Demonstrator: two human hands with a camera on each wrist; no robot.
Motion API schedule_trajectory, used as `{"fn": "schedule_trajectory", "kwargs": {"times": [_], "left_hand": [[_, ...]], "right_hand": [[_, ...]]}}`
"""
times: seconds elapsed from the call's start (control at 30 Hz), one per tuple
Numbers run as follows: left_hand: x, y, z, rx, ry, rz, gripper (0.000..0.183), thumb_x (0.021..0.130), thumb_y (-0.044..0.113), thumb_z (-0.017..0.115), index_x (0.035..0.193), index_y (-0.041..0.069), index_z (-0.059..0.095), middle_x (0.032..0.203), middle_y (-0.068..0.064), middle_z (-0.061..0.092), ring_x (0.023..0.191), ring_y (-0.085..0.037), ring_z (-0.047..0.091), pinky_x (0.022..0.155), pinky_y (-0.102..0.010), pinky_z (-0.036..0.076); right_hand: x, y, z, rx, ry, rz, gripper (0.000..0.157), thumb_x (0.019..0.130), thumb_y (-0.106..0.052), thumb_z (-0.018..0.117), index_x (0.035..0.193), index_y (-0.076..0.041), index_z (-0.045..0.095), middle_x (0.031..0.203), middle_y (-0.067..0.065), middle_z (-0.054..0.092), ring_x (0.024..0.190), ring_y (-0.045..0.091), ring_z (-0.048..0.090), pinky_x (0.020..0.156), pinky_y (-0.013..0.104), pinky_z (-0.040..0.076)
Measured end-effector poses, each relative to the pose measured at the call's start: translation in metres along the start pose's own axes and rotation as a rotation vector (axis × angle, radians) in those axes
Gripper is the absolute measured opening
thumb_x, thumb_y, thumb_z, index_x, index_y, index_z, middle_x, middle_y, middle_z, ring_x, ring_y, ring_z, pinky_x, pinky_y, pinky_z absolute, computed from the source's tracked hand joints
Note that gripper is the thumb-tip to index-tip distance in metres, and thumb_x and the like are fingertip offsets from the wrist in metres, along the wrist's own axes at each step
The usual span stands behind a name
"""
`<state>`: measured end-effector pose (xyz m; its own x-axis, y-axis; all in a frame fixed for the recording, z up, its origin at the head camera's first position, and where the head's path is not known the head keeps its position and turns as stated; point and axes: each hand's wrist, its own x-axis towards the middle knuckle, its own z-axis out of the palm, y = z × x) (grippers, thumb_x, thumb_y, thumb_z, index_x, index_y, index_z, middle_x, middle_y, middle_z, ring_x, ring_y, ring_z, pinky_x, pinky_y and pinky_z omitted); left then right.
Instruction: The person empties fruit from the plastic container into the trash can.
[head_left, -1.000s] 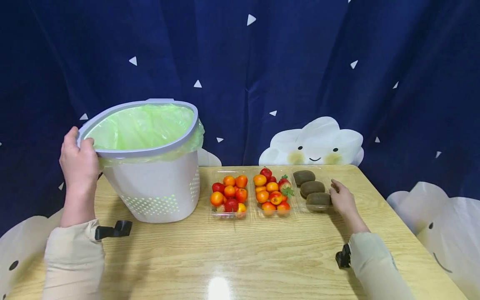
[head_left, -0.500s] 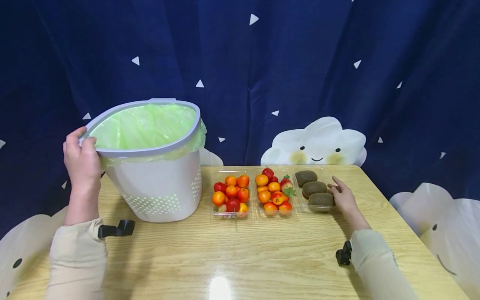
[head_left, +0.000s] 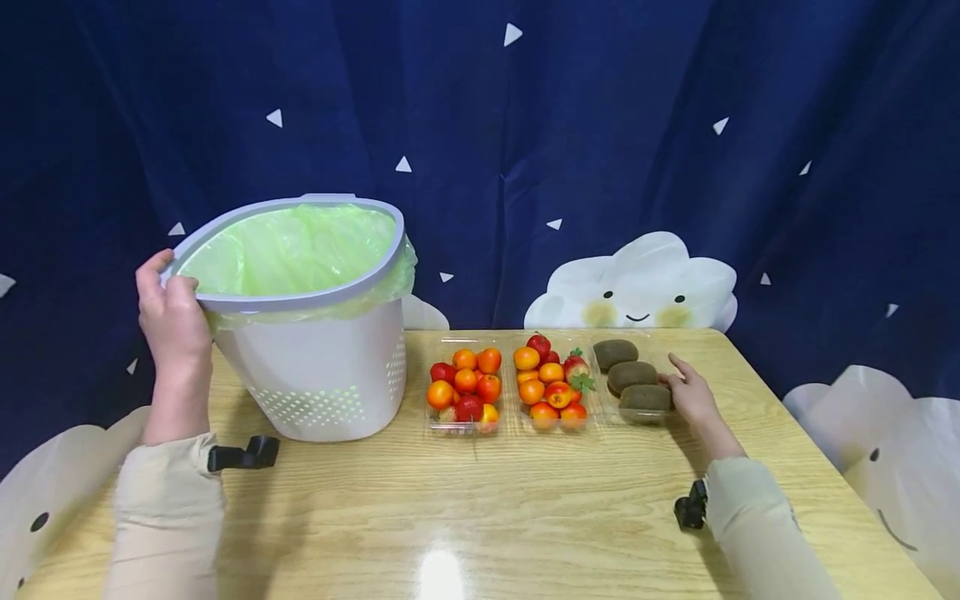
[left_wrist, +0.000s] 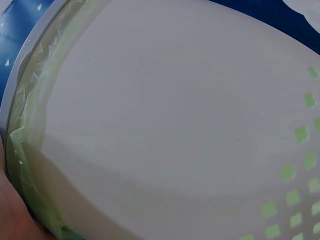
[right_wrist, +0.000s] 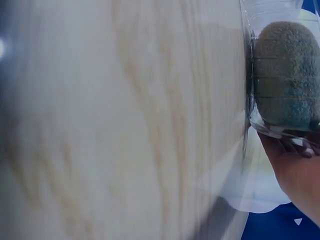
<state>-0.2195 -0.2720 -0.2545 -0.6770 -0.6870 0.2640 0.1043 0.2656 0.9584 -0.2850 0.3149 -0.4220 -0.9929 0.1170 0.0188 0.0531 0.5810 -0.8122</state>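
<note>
My left hand [head_left: 176, 329] grips the left end of the rim of a white bin [head_left: 322, 358] with a lavender rim, lined with a green plastic bag [head_left: 300, 250]. Near the table's right side, a clear plastic box [head_left: 645, 415] holds brown kiwis [head_left: 632, 377] in a row. My right hand [head_left: 692, 396] rests at that box's right side, index finger stretched out and the thumb by the front kiwi. The right wrist view shows the hand [right_wrist: 297, 175] against the box wall beside one kiwi [right_wrist: 287, 75]; some fingertips are hidden there.
Two more clear boxes stand between bin and kiwis, one of small oranges and red fruit [head_left: 465, 381], the other of similar fruit [head_left: 532, 390] with a strawberry [head_left: 576, 367]. They share a wooden table [head_left: 525, 517] backed by a dark blue curtain [head_left: 465, 100].
The head view has shifted slightly, so everything sits a little further right. My right index finger has straightened from a curl at the box edge. The left hand keeps its grip on the rim.
</note>
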Motion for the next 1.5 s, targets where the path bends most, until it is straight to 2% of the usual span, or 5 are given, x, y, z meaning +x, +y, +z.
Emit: {"fn": "schedule_trajectory", "kwargs": {"times": [0.67, 0.77, 0.9, 1.03, 1.5], "left_hand": [[-0.001, -0.003, 0.007, -0.048, -0.02, 0.049, 0.045, 0.089, 0.02, 0.031, 0.133, 0.024, 0.037, 0.134, -0.001, 0.043, 0.11, -0.008, 0.039, 0.092, -0.02, 0.026], [-0.002, -0.003, 0.006, -0.046, -0.028, 0.043, 0.047, 0.089, 0.02, 0.03, 0.136, 0.024, 0.035, 0.137, -0.001, 0.041, 0.113, -0.009, 0.038, 0.094, -0.02, 0.025], [-0.003, -0.003, 0.005, -0.054, -0.029, 0.043, 0.048, 0.089, 0.02, 0.03, 0.137, 0.024, 0.033, 0.139, 0.0, 0.039, 0.115, -0.008, 0.037, 0.096, -0.02, 0.024], [-0.003, -0.002, 0.006, -0.058, -0.015, 0.042, 0.047, 0.089, 0.02, 0.03, 0.136, 0.024, 0.034, 0.137, -0.001, 0.041, 0.114, -0.009, 0.038, 0.094, -0.02, 0.025], [-0.002, 0.0, -0.001, 0.025, -0.004, 0.017, 0.047, 0.089, 0.023, 0.031, 0.135, 0.024, 0.036, 0.139, -0.001, 0.041, 0.115, -0.01, 0.038, 0.095, -0.021, 0.025]], "right_hand": [[-0.004, -0.011, -0.012, -0.04, 0.114, 0.034, 0.049, 0.094, -0.007, 0.026, 0.142, 0.001, 0.022, 0.122, 0.026, 0.051, 0.116, 0.033, 0.044, 0.074, 0.02, 0.034], [-0.001, -0.013, -0.016, -0.032, 0.102, 0.015, 0.049, 0.094, -0.009, 0.025, 0.143, 0.0, 0.022, 0.123, 0.026, 0.051, 0.075, 0.021, 0.058, 0.053, 0.019, 0.035], [0.001, -0.02, -0.018, 0.021, 0.096, -0.009, 0.049, 0.094, -0.009, 0.026, 0.143, 0.0, 0.022, 0.122, 0.028, 0.051, 0.049, -0.006, 0.039, 0.043, 0.018, 0.033], [-0.001, -0.034, -0.019, 0.074, 0.092, -0.038, 0.049, 0.094, -0.007, 0.029, 0.142, 0.002, 0.023, 0.122, 0.031, 0.049, 0.073, -0.014, 0.048, 0.06, 0.011, 0.039], [0.003, -0.075, -0.02, 0.108, 0.046, -0.131, 0.048, 0.094, -0.009, 0.033, 0.14, 0.004, 0.026, 0.118, 0.027, 0.054, 0.076, -0.012, 0.054, 0.065, 0.011, 0.043]]}}
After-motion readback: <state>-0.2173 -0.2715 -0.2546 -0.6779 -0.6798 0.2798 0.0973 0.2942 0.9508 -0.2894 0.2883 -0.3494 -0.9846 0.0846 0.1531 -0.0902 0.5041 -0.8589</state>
